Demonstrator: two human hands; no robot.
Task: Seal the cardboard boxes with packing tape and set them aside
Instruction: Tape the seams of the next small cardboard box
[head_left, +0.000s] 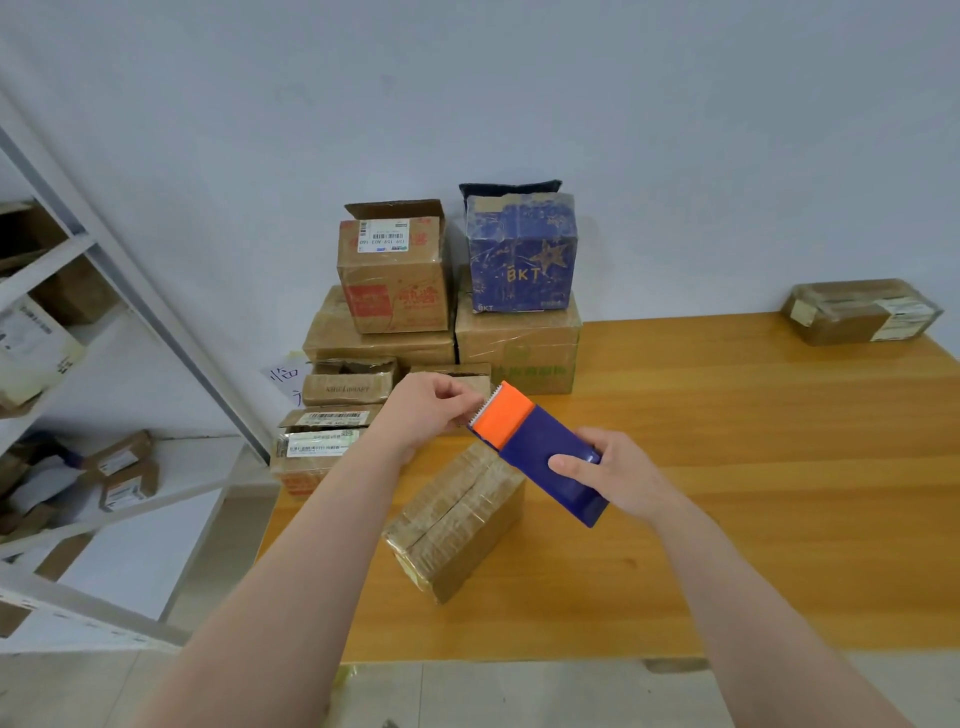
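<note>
Gripping the tape dispenser (540, 457), right hand (618, 478); left hand (426, 410) pinches its toothed edge; beneath the fingers, cardboard box (457, 519) on wooden table (753, 467).

1 tape disp. (540, 447), 2 hands (431, 410) (618, 478), 1 blue box (519, 254), 10+ brown boxes (457, 519)

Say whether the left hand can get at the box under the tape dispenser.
Probably yes: the left hand hovers beyond the cardboard box, with nothing between them; the tape dispenser, gripped by the right hand, sits above its far corner.
</note>
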